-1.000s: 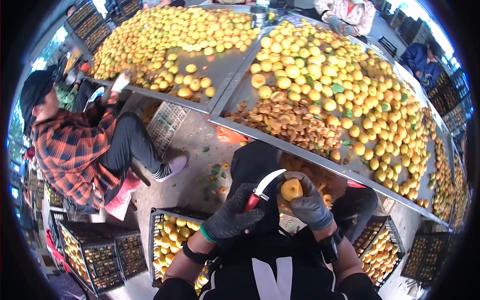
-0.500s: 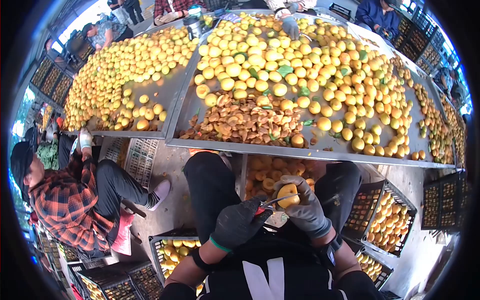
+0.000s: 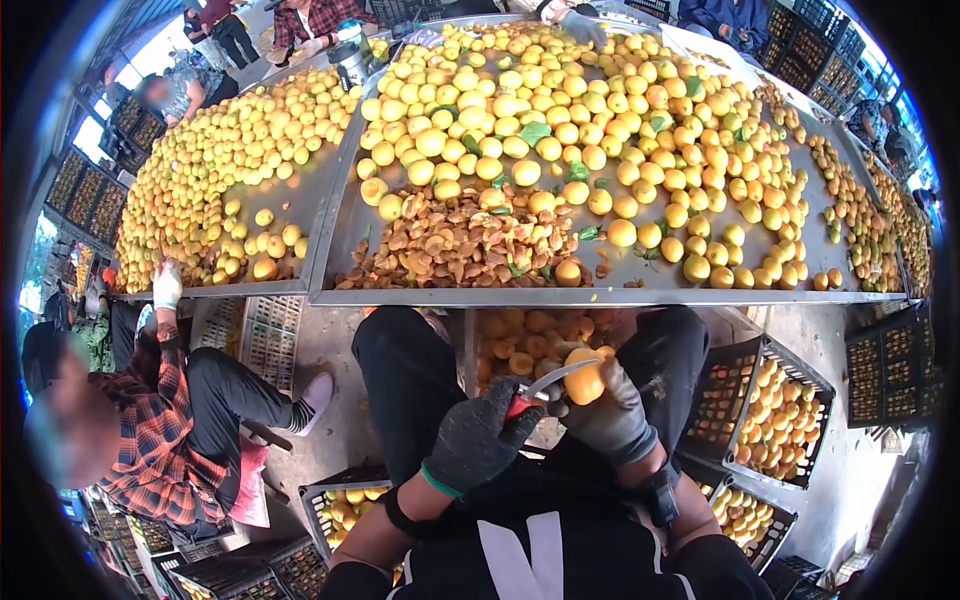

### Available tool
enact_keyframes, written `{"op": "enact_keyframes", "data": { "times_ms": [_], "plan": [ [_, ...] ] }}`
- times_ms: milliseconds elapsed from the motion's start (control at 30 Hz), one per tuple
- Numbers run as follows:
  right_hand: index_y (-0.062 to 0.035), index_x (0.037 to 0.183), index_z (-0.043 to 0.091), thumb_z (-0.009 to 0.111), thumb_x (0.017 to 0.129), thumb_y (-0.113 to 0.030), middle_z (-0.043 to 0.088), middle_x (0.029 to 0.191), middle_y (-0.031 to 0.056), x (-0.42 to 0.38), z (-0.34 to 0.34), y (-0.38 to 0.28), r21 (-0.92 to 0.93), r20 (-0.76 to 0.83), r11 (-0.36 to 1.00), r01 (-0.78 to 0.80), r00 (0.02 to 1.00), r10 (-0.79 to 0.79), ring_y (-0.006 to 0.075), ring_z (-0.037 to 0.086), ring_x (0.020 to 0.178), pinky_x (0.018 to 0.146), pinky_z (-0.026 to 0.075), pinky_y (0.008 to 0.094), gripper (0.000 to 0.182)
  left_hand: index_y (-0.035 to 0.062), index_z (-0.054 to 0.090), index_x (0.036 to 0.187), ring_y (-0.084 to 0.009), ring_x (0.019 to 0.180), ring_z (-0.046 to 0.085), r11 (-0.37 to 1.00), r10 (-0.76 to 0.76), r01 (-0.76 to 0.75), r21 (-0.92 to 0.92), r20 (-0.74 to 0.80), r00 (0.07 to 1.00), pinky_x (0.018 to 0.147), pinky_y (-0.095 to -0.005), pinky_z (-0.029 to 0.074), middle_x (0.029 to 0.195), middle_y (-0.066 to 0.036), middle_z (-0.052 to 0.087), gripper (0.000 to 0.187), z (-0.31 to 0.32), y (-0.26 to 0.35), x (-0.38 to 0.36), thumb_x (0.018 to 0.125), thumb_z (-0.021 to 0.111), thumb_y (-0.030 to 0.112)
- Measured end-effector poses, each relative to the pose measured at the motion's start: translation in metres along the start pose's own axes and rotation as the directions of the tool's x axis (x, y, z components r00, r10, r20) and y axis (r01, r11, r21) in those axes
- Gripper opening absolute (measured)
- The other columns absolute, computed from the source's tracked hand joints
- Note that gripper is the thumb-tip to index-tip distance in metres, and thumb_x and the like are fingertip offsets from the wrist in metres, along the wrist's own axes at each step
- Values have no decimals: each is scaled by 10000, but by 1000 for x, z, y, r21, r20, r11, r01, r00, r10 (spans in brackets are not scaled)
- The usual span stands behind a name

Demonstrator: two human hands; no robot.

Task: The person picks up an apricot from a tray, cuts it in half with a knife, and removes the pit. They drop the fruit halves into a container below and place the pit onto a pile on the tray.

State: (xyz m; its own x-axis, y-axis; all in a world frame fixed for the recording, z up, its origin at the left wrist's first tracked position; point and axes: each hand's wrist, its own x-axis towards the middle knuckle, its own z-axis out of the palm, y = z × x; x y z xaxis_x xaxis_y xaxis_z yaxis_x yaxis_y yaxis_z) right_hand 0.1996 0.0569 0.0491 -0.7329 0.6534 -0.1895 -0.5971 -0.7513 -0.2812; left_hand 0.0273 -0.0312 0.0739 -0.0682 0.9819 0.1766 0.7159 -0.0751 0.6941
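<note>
My left hand (image 3: 480, 440), in a dark glove with a green cuff, is closed round the red handle of a curved knife (image 3: 545, 381). My right hand (image 3: 618, 418), in a grey glove, grips a yellow stone fruit (image 3: 584, 384), a peach or apricot by its look. The blade lies across the upper part of the fruit; how deep it cuts cannot be seen. Both hands are above my lap, between my knees. Below them, partly hidden, is a container of orange-yellow fruit (image 3: 510, 345).
A metal-topped table (image 3: 450, 298) in front bears many yellow fruits (image 3: 560, 100), green leaves and a heap of brown pieces (image 3: 460, 240). Black crates of fruit stand at right (image 3: 775, 420) and left (image 3: 345, 505). A person in a plaid shirt (image 3: 150, 430) sits at left; others work around the table.
The knife and fruit have turned in my hands, with the blade now higher across the fruit. My view has shifted slightly. The co-worker's gloved hand at the far side has moved back.
</note>
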Motion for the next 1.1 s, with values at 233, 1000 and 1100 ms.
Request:
{"op": "enact_keyframes", "data": {
  "times_ms": [233, 1000, 1100],
  "plan": [
    [-99, 1284, 489, 770, 766, -232, 568, 1143, 121, 0, 5, 6, -268, 85, 942, 201, 979, -185, 231, 578, 1022, 848, 509, 387, 604, 54, 580, 1035, -359, 645, 623, 999, -4, 5, 50, -2, 1000, 555, -427, 487, 753, -163, 627, 305, 2, 6, 2, 817, 713, 222],
    [-87, 1178, 530, 864, 653, -148, 560, 1118, 50, -11, 16, 3, -700, 100, 680, 218, 973, -209, 143, 535, 1014, 896, 440, 290, 625, 52, 631, 1035, -278, 666, 639, 949, 98, -93, 302, -1, 995, 570, -382, 509, 800, -116, 652, 264, 1, -11, -16, 791, 667, 146],
    [-85, 1178, 527, 851, 664, -114, 553, 1120, 46, -14, 23, 2, -717, 65, 671, 189, 976, -206, 140, 529, 1016, 895, 436, 287, 608, 55, 635, 1046, -271, 709, 645, 934, 129, -121, 337, -2, 992, 598, -378, 516, 839, -119, 656, 276, 0, -13, -17, 776, 643, 112]
  ]
}}
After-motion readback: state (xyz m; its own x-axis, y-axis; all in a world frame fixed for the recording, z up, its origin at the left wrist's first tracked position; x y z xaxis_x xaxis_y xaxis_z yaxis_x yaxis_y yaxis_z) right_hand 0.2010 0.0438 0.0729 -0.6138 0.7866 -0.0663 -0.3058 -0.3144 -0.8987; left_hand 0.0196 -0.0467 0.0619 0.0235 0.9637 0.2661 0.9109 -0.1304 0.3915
